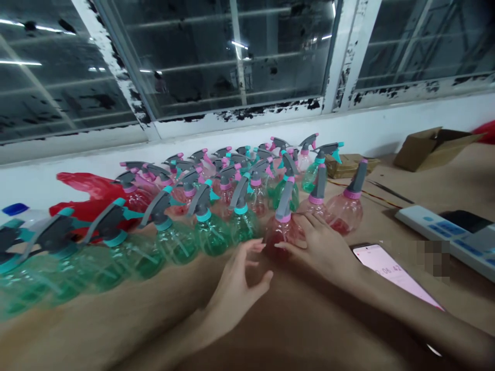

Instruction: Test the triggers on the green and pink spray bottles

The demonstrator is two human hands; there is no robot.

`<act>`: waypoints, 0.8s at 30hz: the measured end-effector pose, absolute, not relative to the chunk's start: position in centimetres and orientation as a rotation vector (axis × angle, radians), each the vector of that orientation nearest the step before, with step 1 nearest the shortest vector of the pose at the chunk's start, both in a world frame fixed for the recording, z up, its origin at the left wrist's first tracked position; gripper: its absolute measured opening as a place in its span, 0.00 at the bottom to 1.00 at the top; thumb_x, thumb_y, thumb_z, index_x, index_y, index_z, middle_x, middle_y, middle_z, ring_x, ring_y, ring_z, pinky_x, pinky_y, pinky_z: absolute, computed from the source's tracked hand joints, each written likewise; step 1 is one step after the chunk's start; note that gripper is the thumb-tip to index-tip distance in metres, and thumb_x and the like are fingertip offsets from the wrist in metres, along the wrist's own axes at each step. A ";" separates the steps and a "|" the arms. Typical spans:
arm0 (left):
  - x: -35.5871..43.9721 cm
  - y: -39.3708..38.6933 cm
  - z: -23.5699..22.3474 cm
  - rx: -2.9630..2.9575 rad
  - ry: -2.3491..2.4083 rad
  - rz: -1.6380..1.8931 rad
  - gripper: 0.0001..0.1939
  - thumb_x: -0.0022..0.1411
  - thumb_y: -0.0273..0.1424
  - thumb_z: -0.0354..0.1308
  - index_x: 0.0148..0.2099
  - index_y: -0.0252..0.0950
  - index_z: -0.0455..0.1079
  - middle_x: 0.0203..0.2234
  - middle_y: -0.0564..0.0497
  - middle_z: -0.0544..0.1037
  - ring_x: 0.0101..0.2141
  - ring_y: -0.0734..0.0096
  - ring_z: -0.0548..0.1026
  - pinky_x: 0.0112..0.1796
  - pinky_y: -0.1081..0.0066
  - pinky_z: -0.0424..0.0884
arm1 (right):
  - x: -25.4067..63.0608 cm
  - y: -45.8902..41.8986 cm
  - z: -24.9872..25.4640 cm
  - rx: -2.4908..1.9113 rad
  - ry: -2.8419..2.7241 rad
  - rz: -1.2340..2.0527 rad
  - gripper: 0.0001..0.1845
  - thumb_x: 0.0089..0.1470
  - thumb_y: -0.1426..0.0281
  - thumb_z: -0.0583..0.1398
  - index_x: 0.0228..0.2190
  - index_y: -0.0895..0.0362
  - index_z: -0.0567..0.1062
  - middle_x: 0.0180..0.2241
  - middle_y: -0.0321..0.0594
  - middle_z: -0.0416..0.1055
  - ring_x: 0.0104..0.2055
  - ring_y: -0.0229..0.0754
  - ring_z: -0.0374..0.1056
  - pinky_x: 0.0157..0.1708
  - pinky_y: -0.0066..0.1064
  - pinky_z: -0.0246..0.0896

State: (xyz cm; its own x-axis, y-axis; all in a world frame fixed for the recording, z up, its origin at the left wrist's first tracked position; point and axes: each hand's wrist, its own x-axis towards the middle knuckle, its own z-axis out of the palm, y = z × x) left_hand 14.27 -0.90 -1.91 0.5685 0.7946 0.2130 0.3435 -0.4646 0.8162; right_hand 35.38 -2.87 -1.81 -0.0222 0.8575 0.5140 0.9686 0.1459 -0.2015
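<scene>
1. At the tabletop (127, 322), a worker's right hand (328, 250) appears to grip the front pink bottle (277, 237), its thumb across the near side and its fingers curled at the right.
2. The left hand (237, 288) is open and holds nothing, its bent fingertips just beside the same bottle's lower left.
3. That bottle stands on the table at the right end of a front line of at least 6 green bottles (211, 234), with 2 more pink bottles (348, 212) behind and to its right.
4. Toward the wall, a tightly packed crowd of bottles (255, 193) mixes pink and turquoise collars, beside a red plastic bag (91, 190).
5. By all appearances the work is well along: spray heads sit on the bottles whose tops show, and the green line looks set in place.
6. What seems left is the front pink bottle, with the hands at it; whether others wait beyond the view cannot be told.
7. At right lie a lit phone (398, 275) and a white device (452, 233) with blue buttons, in front of an open cardboard box (419, 150).
</scene>
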 end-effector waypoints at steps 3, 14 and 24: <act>13.2 -1.2 -2.6 2.031 0.932 0.710 0.20 0.58 0.24 0.54 0.52 0.44 0.57 0.45 0.50 0.69 0.46 0.65 0.70 0.45 0.60 0.69 | 35.3 -2.0 -1.4 -1.778 -1.912 -0.311 0.27 0.53 0.53 0.54 0.46 0.61 0.65 0.43 0.53 0.69 0.46 0.56 0.65 0.37 0.44 0.66; 13.4 -0.3 -2.5 2.009 0.935 0.654 0.15 0.58 0.25 0.53 0.48 0.43 0.62 0.39 0.51 0.72 0.40 0.66 0.72 0.43 0.61 0.69 | 34.9 0.0 -0.9 -1.843 -1.883 -0.368 0.23 0.55 0.58 0.54 0.46 0.61 0.65 0.42 0.52 0.71 0.44 0.55 0.67 0.30 0.41 0.67; 15.1 0.7 -1.6 1.942 0.898 0.639 0.08 0.62 0.30 0.52 0.45 0.41 0.64 0.38 0.50 0.73 0.40 0.67 0.73 0.41 0.65 0.70 | 36.7 -3.4 0.6 -1.796 -1.824 -0.303 0.18 0.56 0.56 0.52 0.38 0.55 0.72 0.36 0.43 0.73 0.38 0.48 0.70 0.29 0.35 0.63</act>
State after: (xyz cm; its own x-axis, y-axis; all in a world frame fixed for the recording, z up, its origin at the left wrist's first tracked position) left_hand 15.14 0.69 -1.65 0.6067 0.7904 0.0846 0.3394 -0.3539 0.8715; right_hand 36.75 -3.41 0.58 0.0504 0.8471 0.5291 0.9725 0.0789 -0.2190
